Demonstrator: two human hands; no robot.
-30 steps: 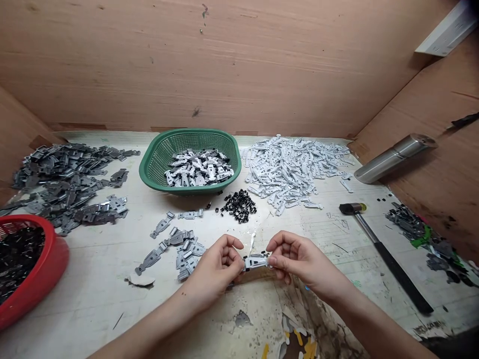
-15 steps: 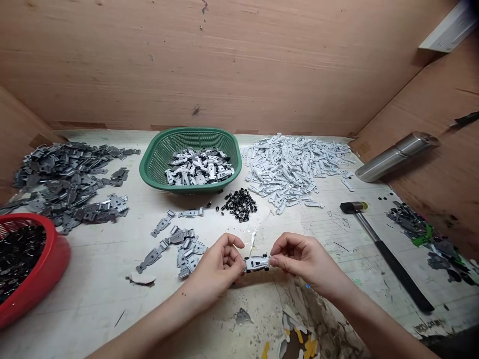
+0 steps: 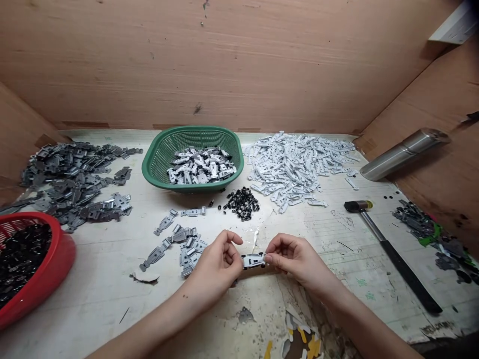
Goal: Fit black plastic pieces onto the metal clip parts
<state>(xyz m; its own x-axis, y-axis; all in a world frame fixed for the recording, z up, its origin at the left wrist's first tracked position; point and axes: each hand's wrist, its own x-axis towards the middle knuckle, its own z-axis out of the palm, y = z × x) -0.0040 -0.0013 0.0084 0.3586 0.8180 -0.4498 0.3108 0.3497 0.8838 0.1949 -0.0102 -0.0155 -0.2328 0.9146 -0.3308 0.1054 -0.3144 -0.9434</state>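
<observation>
A small white toy race car (image 3: 253,260) with black wheels lies level between my two hands, just above the table. My left hand (image 3: 223,257) pinches its left end between thumb and fingers. At the opposite end, my right hand (image 3: 290,254) grips it by thumb and fingertips. Several grey toy car bases (image 3: 189,249) lie loose beside my left hand. Behind the car sits a small heap of black wheels (image 3: 242,203). A green basket (image 3: 192,189) farther back holds many white and black toy cars.
White car bodies (image 3: 295,167) are piled at back right, grey bases (image 3: 77,179) at back left. A red basket (image 3: 62,254) of black parts stands at left. On the right lie a hammer (image 3: 396,262), a leaning metal cylinder (image 3: 404,154) and scrap parts (image 3: 422,229). Cardboard walls (image 3: 239,65) surround the table.
The toy car has turned slightly in my fingers, and my right hand has shifted a little to the left. Both hands keep their grip. The whole view has shifted slightly.
</observation>
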